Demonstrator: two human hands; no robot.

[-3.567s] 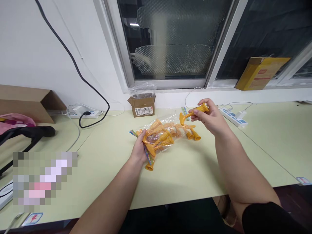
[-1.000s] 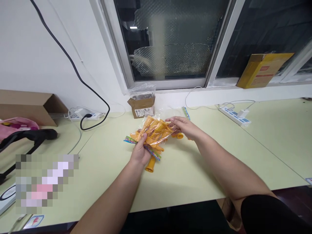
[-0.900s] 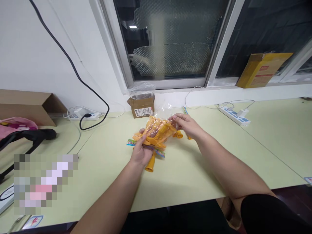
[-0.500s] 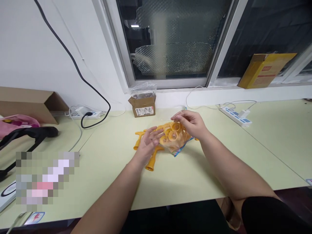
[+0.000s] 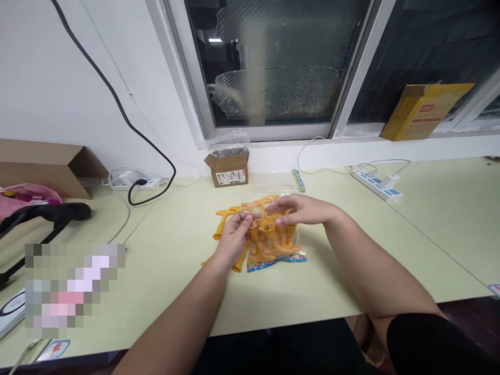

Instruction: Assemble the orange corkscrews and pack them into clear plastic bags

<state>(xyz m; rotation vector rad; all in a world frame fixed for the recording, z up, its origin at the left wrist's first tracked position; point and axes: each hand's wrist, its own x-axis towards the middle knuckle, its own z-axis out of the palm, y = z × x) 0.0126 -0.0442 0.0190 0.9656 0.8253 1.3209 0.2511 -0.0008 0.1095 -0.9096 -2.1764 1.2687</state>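
Note:
A clear plastic bag (image 5: 276,259) with a colourful printed strip along its near edge lies between my hands. Inside are several yellow T-shaped plastic pieces (image 5: 269,227) with round hollow ends facing up and away. At the bag's left edge, my left hand (image 5: 234,233) is closed, pinching the film between thumb and fingers. My right hand (image 5: 302,209) curls over the far right side, thumb in front and fingers behind the bag. More yellow T-shaped pieces (image 5: 222,224) lie loose on the table to the left, partly hidden behind my left hand and the bag.
Behind, a flat clear bag (image 5: 273,182) lies near a small cardboard box (image 5: 230,169). Power strips sit at the right (image 5: 377,186) and left (image 5: 152,184), with cables. A black curved frame (image 5: 47,213) and a larger carton (image 5: 39,161) stand at far left.
The bag has turned so its printed strip now faces me, and its pieces stand more upright. My right hand has come lower onto the bag; my left fingers have closed on its edge.

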